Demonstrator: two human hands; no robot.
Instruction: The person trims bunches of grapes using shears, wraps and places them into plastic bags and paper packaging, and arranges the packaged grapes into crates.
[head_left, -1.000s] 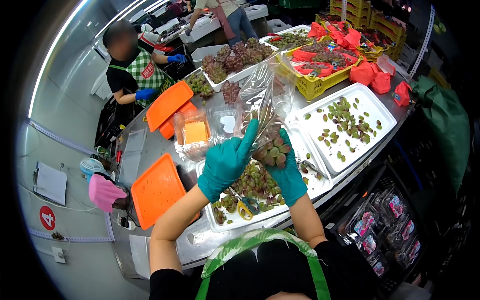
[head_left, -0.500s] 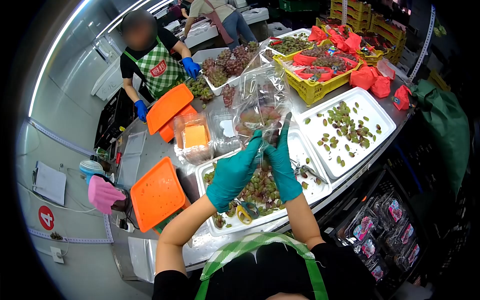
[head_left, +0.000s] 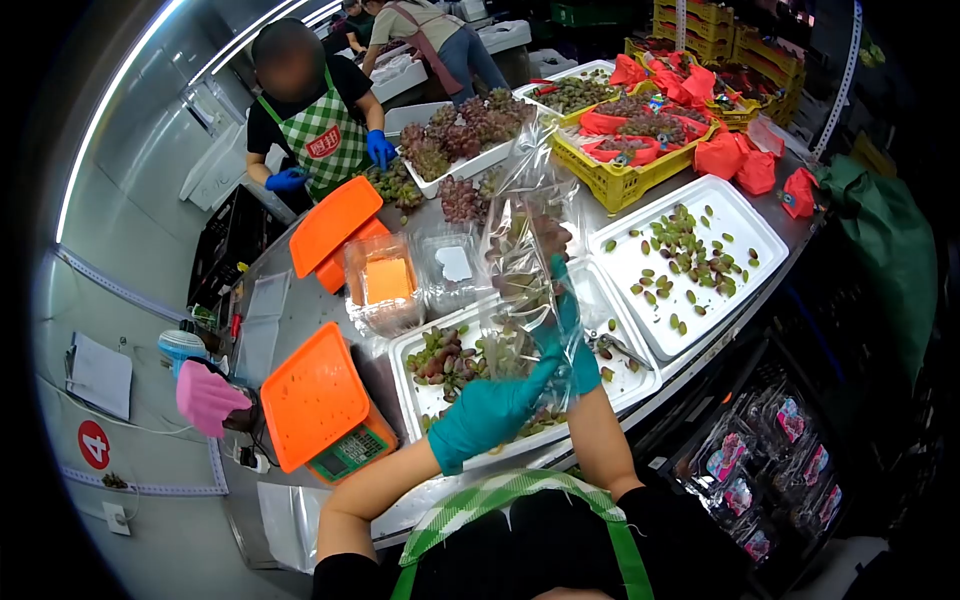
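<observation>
A clear plastic bag (head_left: 505, 272) with a bunch of reddish grapes inside is held up over a white tray (head_left: 400, 385). My left hand (head_left: 490, 412), in a teal glove, has its fingers closed on the bag's lower part. Against the bag's right side, my right hand (head_left: 577, 345), also gloved in teal, grips it with a finger pointing up; film covers part of this hand. Loose grapes and small clusters (head_left: 445, 362) lie in the tray below. Metal snips (head_left: 625, 350) rest at the tray's right, beside my right hand.
An orange-topped scale (head_left: 318, 400) stands left of clear plastic boxes (head_left: 385, 285). To the right is a white tray (head_left: 745, 290) with loose grapes, behind it a yellow crate (head_left: 625, 185). Across the table, a co-worker (head_left: 325, 130) in blue gloves stands by a grape-filled tray.
My left hand has moved down along the bag, and the bag now hangs longer and narrower. The co-worker's hand on the left has risen from the table's edge.
</observation>
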